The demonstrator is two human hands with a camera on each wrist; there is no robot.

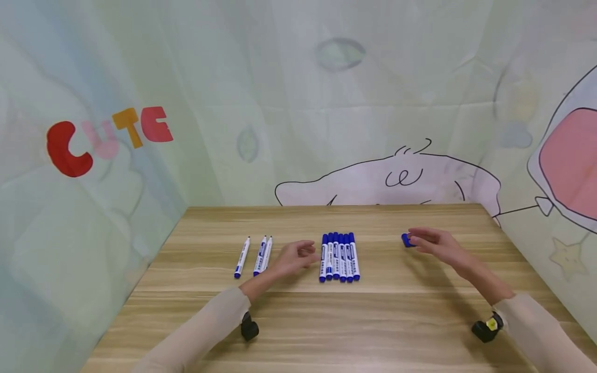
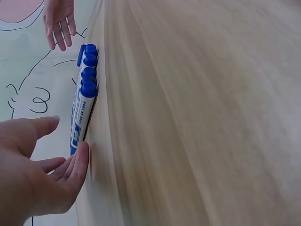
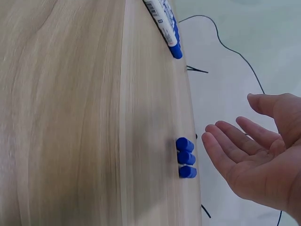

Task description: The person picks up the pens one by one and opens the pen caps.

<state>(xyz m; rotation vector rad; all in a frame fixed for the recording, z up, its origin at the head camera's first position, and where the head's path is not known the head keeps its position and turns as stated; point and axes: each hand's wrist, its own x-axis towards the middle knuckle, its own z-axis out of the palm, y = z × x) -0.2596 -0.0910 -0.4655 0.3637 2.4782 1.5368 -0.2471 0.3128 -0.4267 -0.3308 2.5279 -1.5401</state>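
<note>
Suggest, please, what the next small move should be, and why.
I would probably have the right hand pinch one of the three loose caps: it is empty and close beside them, while three bare markers lie with their tips exposed, left of the row of capped markers.

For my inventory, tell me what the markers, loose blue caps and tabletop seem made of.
Markers: likely plastic, fairly smooth, judging by the straight white barrels with printed labels.
Loose blue caps: probably plastic too, satin-looking, from their even solid blue.
Tabletop: wood or wood-look laminate, low sheen; its streaky grain can't settle which.
</note>
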